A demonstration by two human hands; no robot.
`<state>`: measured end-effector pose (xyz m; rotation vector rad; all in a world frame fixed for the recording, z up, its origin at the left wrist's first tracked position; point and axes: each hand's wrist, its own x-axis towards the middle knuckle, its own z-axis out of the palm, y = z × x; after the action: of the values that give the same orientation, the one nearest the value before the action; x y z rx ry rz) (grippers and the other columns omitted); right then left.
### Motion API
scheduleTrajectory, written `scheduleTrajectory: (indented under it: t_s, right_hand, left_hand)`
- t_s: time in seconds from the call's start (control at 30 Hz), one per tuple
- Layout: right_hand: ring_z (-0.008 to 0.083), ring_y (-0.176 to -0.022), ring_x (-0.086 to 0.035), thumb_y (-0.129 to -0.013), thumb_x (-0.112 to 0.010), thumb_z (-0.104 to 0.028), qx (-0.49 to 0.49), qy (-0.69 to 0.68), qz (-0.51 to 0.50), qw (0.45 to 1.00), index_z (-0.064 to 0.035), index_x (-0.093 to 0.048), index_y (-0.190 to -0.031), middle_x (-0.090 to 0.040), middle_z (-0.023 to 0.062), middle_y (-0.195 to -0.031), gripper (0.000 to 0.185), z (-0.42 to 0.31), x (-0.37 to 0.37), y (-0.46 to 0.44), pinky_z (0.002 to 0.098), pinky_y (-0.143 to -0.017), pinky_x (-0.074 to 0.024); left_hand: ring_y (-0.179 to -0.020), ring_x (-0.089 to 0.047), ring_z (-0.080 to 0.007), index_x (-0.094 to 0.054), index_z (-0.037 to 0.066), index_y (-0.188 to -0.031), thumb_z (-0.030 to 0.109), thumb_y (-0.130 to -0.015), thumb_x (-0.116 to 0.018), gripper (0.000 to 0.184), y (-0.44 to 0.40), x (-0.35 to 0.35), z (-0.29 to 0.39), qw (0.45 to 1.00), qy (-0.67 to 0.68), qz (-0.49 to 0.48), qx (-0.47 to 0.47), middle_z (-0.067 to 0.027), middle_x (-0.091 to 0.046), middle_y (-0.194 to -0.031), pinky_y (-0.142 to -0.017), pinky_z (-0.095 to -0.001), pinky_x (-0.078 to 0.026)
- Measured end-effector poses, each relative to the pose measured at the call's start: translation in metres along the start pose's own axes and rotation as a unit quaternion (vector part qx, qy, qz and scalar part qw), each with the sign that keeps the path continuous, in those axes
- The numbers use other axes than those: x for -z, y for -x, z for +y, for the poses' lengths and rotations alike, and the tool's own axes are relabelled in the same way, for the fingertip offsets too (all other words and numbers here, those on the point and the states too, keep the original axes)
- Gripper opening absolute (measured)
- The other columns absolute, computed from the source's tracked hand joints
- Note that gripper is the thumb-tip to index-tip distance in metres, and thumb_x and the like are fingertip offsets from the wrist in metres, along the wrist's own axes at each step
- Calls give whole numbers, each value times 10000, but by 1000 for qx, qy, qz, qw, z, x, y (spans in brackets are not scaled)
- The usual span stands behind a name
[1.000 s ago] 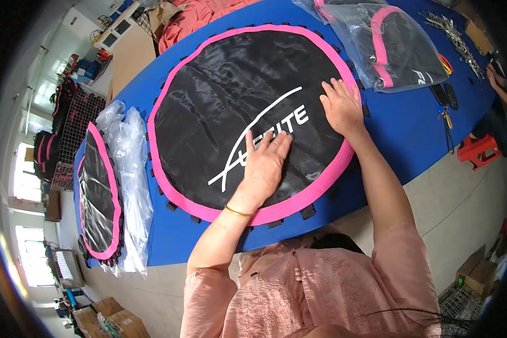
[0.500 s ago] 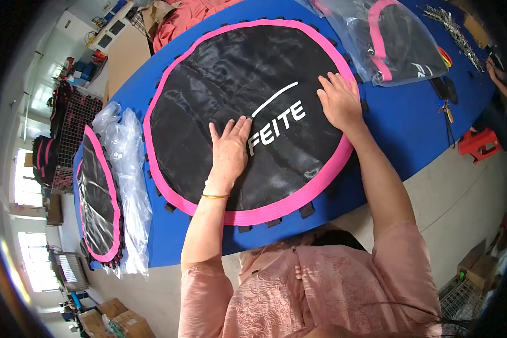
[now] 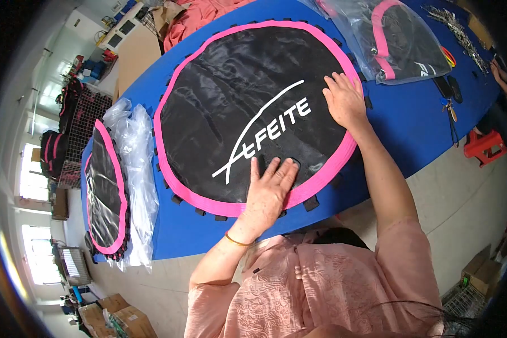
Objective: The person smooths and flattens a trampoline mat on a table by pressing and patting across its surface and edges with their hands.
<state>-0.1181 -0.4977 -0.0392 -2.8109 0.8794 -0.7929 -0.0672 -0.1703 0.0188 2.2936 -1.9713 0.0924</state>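
A round black mat (image 3: 236,73) with a pink border and short black tabs round its edge lies flat on the blue table (image 3: 400,121). White lettering and a curved line are printed on it. My left hand (image 3: 271,188) rests on the mat's near part, below the lettering, fingers apart. On the right border lies my right hand (image 3: 345,100), its fingers spread and partly over the black fabric. Neither hand grips anything.
Left of the mat are clear plastic wrap (image 3: 138,180) and another pink-edged black piece (image 3: 104,191). Bagged pieces (image 3: 403,45), metal parts (image 3: 456,34) and small tools (image 3: 450,110) lie at the right. Beyond stands a red stool (image 3: 484,147); a co-worker's arm (image 3: 504,81) shows.
My left hand first slid left across the lettering, then came back right and nearer to me, uncovering the print. My right hand has stayed on the right border.
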Motion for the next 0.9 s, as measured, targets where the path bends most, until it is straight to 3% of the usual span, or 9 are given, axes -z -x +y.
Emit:
scheduleTrajectory:
  t_s: [0.07, 0.4, 0.77, 0.9]
  right_hand:
    - [351, -1438, -495, -1067, -532, -346, 0, 0, 1, 1000, -83, -612, -1434, -578, 179, -1504, 458, -2, 2, 0, 547, -1221, -295]
    - [364, -1385, -547, -1049, -565, -320, 17, -19, 51, 998, -69, -654, -1381, -632, 191, -1433, 426, 3, -5, 2, 524, -1195, -331]
    - [361, -1381, -548, -1035, -591, -300, 12, -26, 34, 999, -70, -668, -1360, -640, 185, -1419, 406, 0, 3, -1, 530, -1189, -333]
    - [355, -1377, -550, -1027, -611, -290, 6, -32, 26, 999, -74, -671, -1357, -644, 182, -1412, 398, -2, 6, -1, 521, -1186, -335]
  left_hand:
    - [-1461, -479, -352, -500, 90, -1544, 53, -884, -595, 668, 1, -1, 7, 999, 48, -20, -11, -118, -527, -1574, -1260, -676, -128]
    - [-1403, -526, -365, -548, 22, -1481, 102, -891, -613, 599, -49, -7, 19, 998, 10, 7, -68, -127, -583, -1499, -1233, -717, -165]
    - [-1366, -563, -317, -563, 93, -1483, 99, -915, -582, 567, -65, -12, -26, 997, -71, 26, 12, -76, -611, -1483, -1228, -704, -200]
    - [-1366, -560, -354, -557, 86, -1484, 78, -956, -551, 529, -71, -20, -66, 994, -81, 57, 46, -94, -617, -1477, -1225, -705, -203]
